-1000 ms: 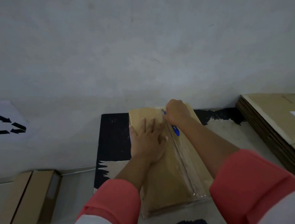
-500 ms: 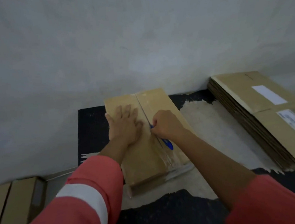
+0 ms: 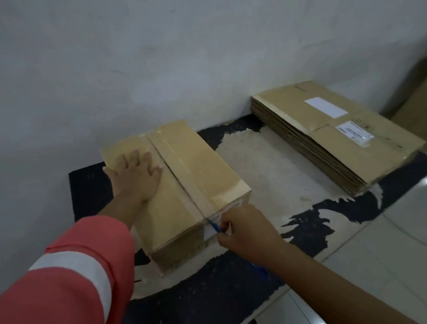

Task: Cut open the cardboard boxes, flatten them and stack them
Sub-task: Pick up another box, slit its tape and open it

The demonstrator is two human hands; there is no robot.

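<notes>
- Left hand [image 3: 133, 178] flat, fingers spread, pinning the box [image 3: 202, 168] on the mat [image 3: 88, 188].
- Right hand [image 3: 247, 233] curled round my blue cutter [image 3: 214, 227], at the tape's [image 3: 175, 162] near end.
- Flattening's not done yet, I'd say; the finished stack [image 3: 333, 130] sits off right.

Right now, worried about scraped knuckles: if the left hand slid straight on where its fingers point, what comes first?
Probably the wall just beyond the box; the left hand lies flat on it, fingers toward its far edge. Depth is unclear.

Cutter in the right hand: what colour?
Blue. Best in the head view: the right hand grips the cutter at the edge of the box.
</notes>
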